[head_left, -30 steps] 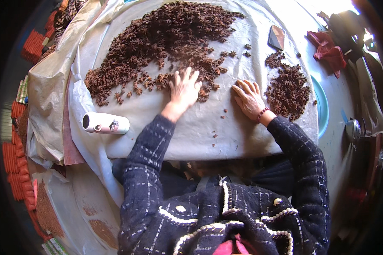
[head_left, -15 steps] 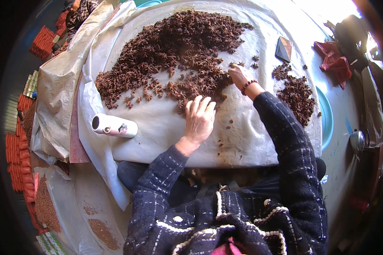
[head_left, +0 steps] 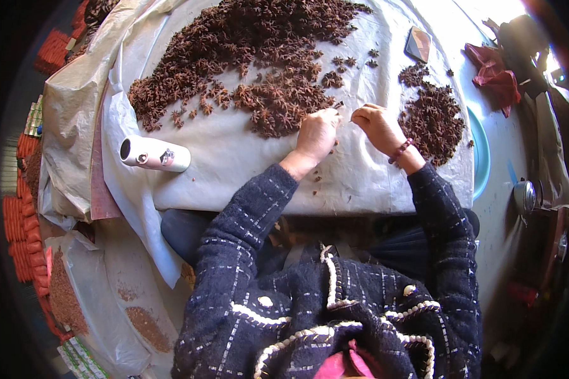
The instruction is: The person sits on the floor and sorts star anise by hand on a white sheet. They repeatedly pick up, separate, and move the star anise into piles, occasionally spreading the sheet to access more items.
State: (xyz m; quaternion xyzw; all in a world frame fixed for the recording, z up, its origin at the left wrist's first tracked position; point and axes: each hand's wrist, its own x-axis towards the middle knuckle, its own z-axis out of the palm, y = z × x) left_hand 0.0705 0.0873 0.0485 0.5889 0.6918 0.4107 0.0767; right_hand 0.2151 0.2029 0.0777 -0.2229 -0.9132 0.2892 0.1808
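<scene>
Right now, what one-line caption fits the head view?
Left hand and right hand close together over a pale sheet, with a large star anise pile and a smaller pile nearby.

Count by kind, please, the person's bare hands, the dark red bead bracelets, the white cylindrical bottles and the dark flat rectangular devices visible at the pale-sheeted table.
Bare hands: 2 (left hand, right hand)
Dark red bead bracelet: 1
White cylindrical bottle: 1
Dark flat rectangular device: 1
Total: 5
Brown star-shaped dried pods overlap too much to count, so they are left out.
</scene>
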